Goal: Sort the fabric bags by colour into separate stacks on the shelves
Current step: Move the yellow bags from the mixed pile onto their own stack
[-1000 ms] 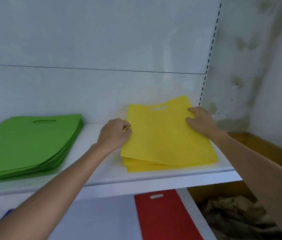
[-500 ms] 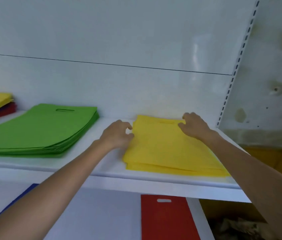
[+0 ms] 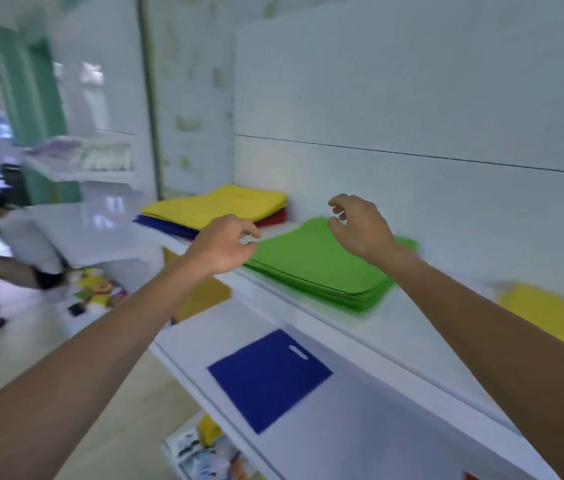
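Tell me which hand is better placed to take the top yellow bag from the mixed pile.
Probably left. The left hand hangs empty beside the mixed pile; the right hand is over the green stack, farther away.

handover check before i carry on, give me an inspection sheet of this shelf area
surface: white upper shelf and lower shelf, both bearing bags
job's things: green stack, yellow stack at right, mixed pile with yellow over red and blue, all on upper shelf; blue bag on lower shelf
clutter: packets on the floor
grippers: left hand and right hand by the green stack, fingers loosely curled, holding nothing
cables: nothing seen
surroundings: person crouching at left, blurred
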Available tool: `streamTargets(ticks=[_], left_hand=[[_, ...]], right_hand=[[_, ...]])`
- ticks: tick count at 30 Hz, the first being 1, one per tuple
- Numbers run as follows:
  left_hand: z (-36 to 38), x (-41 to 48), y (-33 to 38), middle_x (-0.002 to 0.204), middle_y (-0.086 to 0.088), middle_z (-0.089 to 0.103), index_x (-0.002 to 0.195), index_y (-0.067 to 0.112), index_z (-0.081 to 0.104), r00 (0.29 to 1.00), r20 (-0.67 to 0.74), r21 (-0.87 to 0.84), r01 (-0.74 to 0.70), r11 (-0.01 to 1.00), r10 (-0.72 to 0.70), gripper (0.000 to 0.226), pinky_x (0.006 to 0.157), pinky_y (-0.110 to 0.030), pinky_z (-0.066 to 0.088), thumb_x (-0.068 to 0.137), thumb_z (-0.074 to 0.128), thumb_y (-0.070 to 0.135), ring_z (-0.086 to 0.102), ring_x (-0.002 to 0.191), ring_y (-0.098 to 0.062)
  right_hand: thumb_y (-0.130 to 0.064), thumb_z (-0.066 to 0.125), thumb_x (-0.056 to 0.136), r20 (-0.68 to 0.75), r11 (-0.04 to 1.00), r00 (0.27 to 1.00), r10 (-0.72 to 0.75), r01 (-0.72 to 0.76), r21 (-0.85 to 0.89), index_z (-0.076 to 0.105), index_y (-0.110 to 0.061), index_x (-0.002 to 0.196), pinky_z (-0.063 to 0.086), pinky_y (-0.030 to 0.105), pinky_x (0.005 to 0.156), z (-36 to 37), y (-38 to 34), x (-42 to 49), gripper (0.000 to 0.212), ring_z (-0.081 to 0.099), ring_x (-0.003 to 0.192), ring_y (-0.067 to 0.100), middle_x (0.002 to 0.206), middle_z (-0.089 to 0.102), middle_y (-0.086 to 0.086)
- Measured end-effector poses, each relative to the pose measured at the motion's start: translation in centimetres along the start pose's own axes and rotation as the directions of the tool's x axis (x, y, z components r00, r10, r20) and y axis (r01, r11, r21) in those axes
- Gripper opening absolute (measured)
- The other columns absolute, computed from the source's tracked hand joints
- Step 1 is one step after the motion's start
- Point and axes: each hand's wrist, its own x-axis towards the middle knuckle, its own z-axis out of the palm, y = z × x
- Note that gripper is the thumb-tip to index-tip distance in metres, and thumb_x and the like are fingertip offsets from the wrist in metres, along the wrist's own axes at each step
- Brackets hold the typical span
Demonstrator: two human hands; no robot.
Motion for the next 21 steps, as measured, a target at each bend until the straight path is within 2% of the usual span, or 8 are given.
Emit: streamTargets(ticks=[4,11,16,21], left_hand=[[-4.5,-0.9,-6.7,0.111,-0.008,0.062,0.107,0.013,0.067,0.995,-0.05,0.015,0.09,0.996,-0.089,0.022,0.085,-0.025,0.043,0.087,0.058,0.017,0.059,0.102,-0.021],[-9.2,0.2,-17.0,0.11,-0.007,0.061,0.11,0.011,0.065,0.997,-0.059,0.035,0.051,0.998,-0.049,0.022,0.081,-0.019,0.038,0.089,0.057,0.015,0.058,0.1,-0.017],[-9.3,2.4,-22.9,0.111,-0.004,0.061,0.11,0.014,0.064,0.999,-0.039,0.008,0.014,1.0,-0.013,0.022,0.079,-0.019,0.037,0.089,0.056,0.016,0.054,0.094,-0.011],[-8.4,5.7,-26.3,0.111,-0.003,0.06,0.109,0.013,0.064,1.0,0.018,-0.063,0.0,0.998,0.001,0.021,0.081,-0.021,0.04,0.089,0.056,0.014,0.053,0.094,-0.01]], right_hand=[[-0.017,0.052,0.089,0.033,0.993,0.997,-0.076,0.072,0.098,0.052,-0.005,0.127,0.045,0.041,0.092,4.9,-7.0,3.7,0.04,0.055,0.108,0.03,0.117,0.059,0.013],[-0.016,0.05,0.09,0.055,0.987,0.997,-0.045,0.036,0.156,0.052,0.0,0.124,0.047,0.043,0.089,11.7,-14.7,8.1,0.038,0.055,0.105,0.03,0.117,0.059,0.015],[-0.015,0.049,0.092,0.012,0.982,1.0,0.012,-0.014,0.188,0.048,-0.005,0.132,0.047,0.04,0.091,16.0,-17.3,10.2,0.042,0.055,0.109,0.026,0.119,0.058,0.012],[-0.015,0.049,0.091,0.025,0.991,0.998,0.053,-0.055,0.118,0.048,-0.007,0.133,0.046,0.037,0.09,18.4,-17.4,13.1,0.043,0.055,0.108,0.026,0.119,0.059,0.011]])
